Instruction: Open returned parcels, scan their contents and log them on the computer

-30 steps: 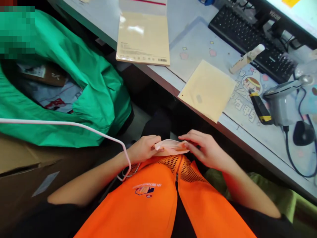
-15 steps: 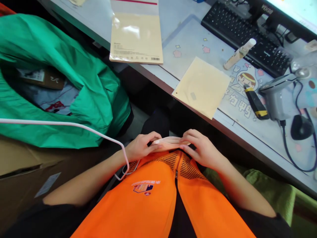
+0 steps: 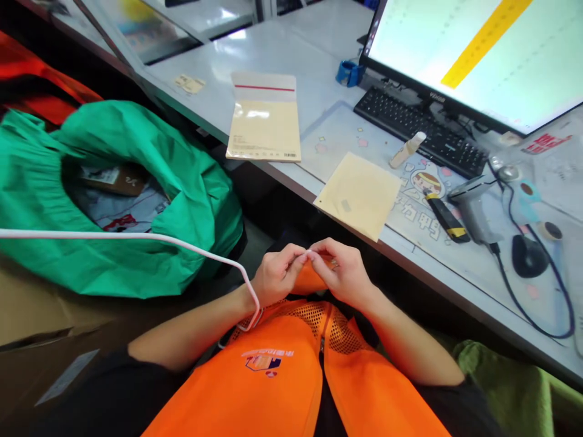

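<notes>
Above my lap, my left hand [image 3: 281,273] and my right hand [image 3: 339,267] meet, both closed in a pinch with thumbs and forefingers touching. A tiny bit of something white [image 3: 309,253] shows between the fingertips; its kind is too small to make out. Just below the fingers is the orange vest [image 3: 273,370] on my body. The yellow sheet [image 3: 359,194] lies nearest my hands, its corner reaching over the desk edge. A pale pink bar [image 3: 200,249] runs in from the left and bends down beside my left wrist.
A green bag [image 3: 200,200] stands open at left, with boxes and packages inside. On the desk are a clear-wrapped yellow pack [image 3: 264,130], a glue bottle [image 3: 407,150], a utility knife [image 3: 446,218], a barcode scanner [image 3: 473,209], a keyboard [image 3: 414,124] and a monitor [image 3: 478,54].
My hands have come together from a spread grip on a pale, open-topped piece, which no longer shows whole. The view has tilted up, bringing more of the desk and monitor into sight.
</notes>
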Tool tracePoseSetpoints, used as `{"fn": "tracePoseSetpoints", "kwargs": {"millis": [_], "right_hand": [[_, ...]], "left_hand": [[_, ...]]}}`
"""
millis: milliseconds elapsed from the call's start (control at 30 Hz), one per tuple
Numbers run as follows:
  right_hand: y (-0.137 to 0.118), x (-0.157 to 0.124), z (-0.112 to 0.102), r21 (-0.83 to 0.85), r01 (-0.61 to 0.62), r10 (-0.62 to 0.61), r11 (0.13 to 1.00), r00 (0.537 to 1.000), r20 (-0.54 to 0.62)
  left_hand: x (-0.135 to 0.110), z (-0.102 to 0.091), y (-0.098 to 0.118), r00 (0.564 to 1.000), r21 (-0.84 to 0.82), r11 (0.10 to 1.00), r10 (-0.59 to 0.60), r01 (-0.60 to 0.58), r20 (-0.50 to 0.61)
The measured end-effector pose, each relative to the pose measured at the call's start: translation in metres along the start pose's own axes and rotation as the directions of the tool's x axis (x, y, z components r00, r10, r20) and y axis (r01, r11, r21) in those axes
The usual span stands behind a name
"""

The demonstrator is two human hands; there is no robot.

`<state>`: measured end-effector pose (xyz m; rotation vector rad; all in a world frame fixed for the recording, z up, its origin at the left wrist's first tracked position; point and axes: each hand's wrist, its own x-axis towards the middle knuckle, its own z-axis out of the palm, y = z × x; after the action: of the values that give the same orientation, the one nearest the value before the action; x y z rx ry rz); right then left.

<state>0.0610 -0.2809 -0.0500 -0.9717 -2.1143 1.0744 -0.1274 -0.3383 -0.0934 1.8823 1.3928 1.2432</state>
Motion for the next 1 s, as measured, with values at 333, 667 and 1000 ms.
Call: {"fn": "tracePoseSetpoints", "kwargs": {"millis": [333, 667, 1000], "right_hand": [[-0.005, -0.002, -0.066, -0.272, 0.064, -0.109, 0.96, 0.982, -0.152], [0.003, -0.014, -0.112, -0.137, -0.045, 0.005, 0.99, 0.96, -0.28], [0.046, -0.051, -0.124, 0.403, -0.265, 0.343, 0.876, 0.93, -0.133]], "left_hand": [[0.06, -0.018, 0.026, 0.94, 0.03, 0.999, -0.029, 0.041, -0.339], [0.109, -0.031, 0.03, 0.918, -0.073, 0.997, -0.021, -0.008, -0.397], [0.063, 0.034, -0.04, 0.898, -0.49, 0.764, -0.276, 0.421, 0.342]]}}
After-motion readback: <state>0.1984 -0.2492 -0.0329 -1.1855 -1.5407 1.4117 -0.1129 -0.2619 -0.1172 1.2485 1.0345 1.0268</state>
